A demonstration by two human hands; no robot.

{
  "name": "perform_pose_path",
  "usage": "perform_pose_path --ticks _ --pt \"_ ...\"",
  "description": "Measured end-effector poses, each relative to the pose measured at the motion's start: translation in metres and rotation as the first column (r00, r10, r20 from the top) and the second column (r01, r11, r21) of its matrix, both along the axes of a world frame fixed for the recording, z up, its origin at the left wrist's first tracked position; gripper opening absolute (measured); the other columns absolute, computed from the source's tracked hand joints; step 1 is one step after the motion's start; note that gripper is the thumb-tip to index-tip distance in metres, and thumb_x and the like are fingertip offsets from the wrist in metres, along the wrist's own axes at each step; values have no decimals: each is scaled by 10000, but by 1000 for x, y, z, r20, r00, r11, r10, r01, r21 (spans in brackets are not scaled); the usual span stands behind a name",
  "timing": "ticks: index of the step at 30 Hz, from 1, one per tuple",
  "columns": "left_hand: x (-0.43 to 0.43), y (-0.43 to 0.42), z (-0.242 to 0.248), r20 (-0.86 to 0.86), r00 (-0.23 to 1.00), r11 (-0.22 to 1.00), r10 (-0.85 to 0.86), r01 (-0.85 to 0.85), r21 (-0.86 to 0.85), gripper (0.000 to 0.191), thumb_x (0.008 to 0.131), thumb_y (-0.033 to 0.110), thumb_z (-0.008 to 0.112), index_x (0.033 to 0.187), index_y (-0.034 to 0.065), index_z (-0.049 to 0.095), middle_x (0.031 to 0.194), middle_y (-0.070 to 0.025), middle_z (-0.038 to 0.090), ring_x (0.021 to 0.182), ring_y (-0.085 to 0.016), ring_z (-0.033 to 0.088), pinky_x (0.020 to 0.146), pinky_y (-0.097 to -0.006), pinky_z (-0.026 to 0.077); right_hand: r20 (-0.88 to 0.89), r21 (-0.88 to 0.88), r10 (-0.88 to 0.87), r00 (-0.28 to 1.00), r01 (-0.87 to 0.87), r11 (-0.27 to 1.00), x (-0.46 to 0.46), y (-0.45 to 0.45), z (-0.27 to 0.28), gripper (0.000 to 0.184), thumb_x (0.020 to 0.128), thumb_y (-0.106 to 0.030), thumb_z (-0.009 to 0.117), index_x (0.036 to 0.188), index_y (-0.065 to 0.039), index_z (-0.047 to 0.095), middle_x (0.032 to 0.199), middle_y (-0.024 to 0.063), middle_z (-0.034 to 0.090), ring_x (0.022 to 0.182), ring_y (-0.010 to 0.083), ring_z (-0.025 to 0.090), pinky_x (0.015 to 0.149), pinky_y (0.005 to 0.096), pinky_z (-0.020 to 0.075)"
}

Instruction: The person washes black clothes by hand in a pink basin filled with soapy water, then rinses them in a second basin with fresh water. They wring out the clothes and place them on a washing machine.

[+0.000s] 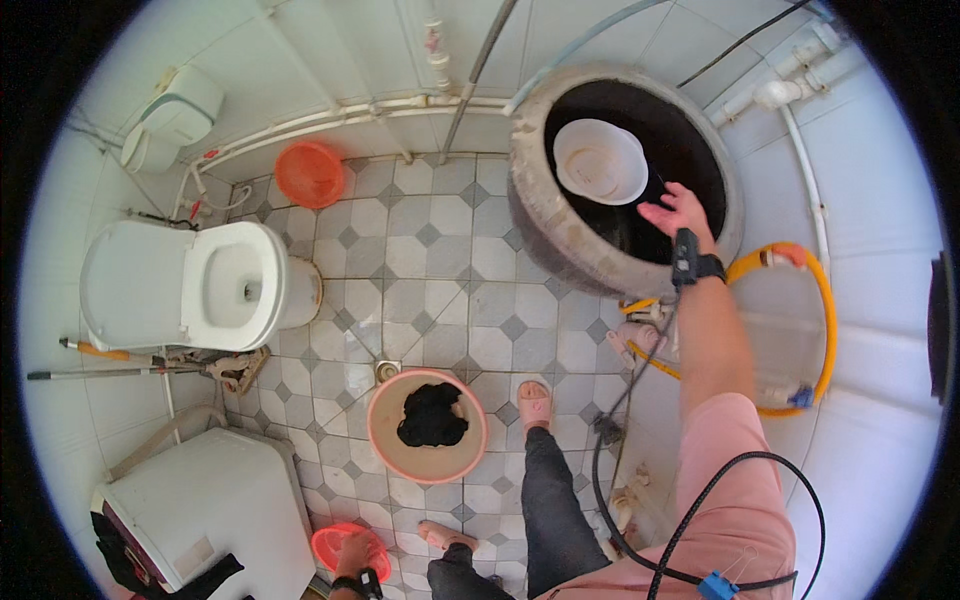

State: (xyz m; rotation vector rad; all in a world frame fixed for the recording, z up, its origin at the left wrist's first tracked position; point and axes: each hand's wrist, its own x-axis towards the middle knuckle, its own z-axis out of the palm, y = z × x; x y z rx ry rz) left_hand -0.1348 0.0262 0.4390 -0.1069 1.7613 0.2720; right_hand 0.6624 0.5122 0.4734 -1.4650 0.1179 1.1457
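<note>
My right hand (679, 214) reaches over the rim of a large round stoneware vat (551, 202), its fingers spread and holding nothing. Just left of the fingertips sits a white plastic bowl (600, 161) with brownish marks inside; a narrow gap seems to separate them. The vat's dark interior does not show what the bowl rests on. At the lower left, my left hand (355, 553) appears to grip a small red plastic basin (327, 541), its fingers partly blurred. Before my feet stands a pink-rimmed basin (386, 442) with black cloth (433, 416) in it.
A toilet (274, 300) stands left, near an orange basin (310, 174) and a mop (236, 367). A white appliance (225, 502) fills the lower left. A yellow hose (827, 322) curves at right; a black cable (598, 480) runs beside my leg. A floor drain (388, 370) lies mid-floor.
</note>
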Motion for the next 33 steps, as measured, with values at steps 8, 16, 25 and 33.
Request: perform_pose_path --ticks 8,16,25,33 --pt "223 208 31 201 957 960 -209 162 228 451 971 210 634 1368 73 472 1247 -119 624 1101 -251 651 876 -375 528 -119 -329 148 982 -179 927 21 55 -123 497 1002 -289 517 1422 -47 404 1174 300 540 928 458 606 705 643 570" --pt "194 192 17 16 980 978 -198 196 67 418 942 168 644 1324 65 509 1191 -111 645 1059 -238 657 853 -368 529 -109 -340 323 940 -340 877 52 68 -164 250 937 -170 522 1090 26 547 726 153 558 512 268 514 464 465 499" --pt "170 151 10 -68 986 988 -151 152 3 385 937 166 639 1287 53 529 1126 -104 653 998 -228 663 816 -364 533 531 -818 765 364 -15 575 59 74 -75 342 922 -171 552 1194 -6 681 1173 221 691 1008 382 709 817 436 604" --pt "210 129 21 29 997 998 -68 67 20 384 933 171 660 1279 63 533 1123 -92 663 1012 -220 665 833 -359 539 417 -673 765 492 -399 623 1 80 -133 380 884 -68 579 1221 108 588 1087 302 674 925 408 716 675 467 621"
